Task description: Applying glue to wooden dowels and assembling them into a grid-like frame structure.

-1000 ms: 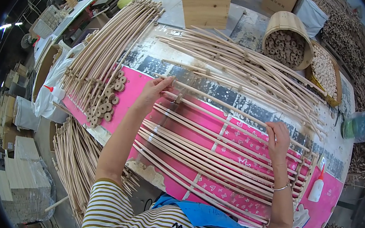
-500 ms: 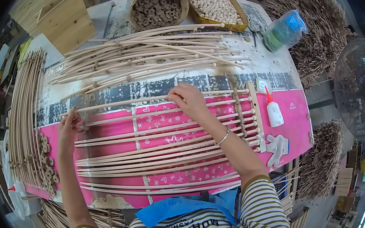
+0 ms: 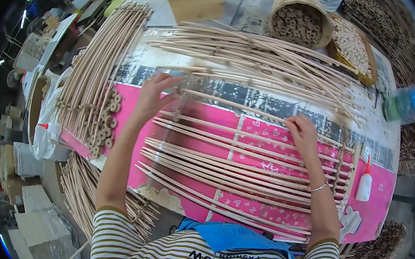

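Across the far side of the pink sheet (image 3: 128, 136) lies a thin wooden rod (image 3: 235, 103). My right hand (image 3: 303, 135) pinches that rod between thumb and fingers, near its right part. Beside the rod's left end my left hand (image 3: 154, 98) is open, thumb and fingers apart, with nothing visible in it. Several more wooden rods (image 3: 230, 158) lie roughly parallel, nearer to me. Their right ends sit by dark crosswise beads and an upright wooden strip (image 3: 353, 170). My right forearm hides part of the rods.
Behind lies a loose pile of rods (image 3: 256, 48); a rod bundle (image 3: 100, 62) and wooden rings (image 3: 104, 129) are at left. A bucket of rings (image 3: 299, 25), a tray of beads (image 3: 353, 46) and a wrapped bottle (image 3: 403, 103) stand farther back. A glue bottle (image 3: 364, 184) and glove (image 3: 350, 223) lie right.
The view has swung left, so the table appears farther right. My left hand has come off the rod's left end and its fingers have spread. My right hand still pinches the rod.
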{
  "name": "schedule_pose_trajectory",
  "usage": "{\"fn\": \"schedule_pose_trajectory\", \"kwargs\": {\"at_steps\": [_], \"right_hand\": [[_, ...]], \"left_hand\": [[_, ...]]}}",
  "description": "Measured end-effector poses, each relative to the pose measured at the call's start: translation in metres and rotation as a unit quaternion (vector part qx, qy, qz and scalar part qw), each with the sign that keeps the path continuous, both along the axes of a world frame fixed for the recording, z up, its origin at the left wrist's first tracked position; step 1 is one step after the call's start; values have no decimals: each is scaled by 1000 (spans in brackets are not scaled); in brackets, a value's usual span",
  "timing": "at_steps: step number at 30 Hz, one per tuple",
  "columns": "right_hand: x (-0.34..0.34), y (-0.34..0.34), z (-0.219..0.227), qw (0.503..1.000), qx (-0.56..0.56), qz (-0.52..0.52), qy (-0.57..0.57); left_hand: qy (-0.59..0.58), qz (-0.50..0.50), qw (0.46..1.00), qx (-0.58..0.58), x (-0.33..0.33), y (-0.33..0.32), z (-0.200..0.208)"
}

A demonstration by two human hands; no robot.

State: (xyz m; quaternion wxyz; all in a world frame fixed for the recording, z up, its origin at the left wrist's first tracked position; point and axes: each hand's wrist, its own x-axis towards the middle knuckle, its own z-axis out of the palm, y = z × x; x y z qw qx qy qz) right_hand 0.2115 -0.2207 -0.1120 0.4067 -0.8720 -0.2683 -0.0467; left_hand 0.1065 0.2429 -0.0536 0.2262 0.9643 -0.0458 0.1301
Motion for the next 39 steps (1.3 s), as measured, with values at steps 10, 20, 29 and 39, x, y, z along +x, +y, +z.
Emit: {"fn": "schedule_pose_trajectory", "kwargs": {"at_steps": [10,20,29,39], "right_hand": [[-1,8,5,999,-34,17,-29],[1,12,6,988,-101,31,-113],[-33,7,39,993,-61,-5,-103],[-77,-18,23,994,-82,64,-26]], "left_hand": [[27,10,997,69,3,2,-24],[130,14,990,46,20,7,-32],[21,134,974,-182,-44,39,-26],[-41,360,930,65,-198,119,-28]]}}
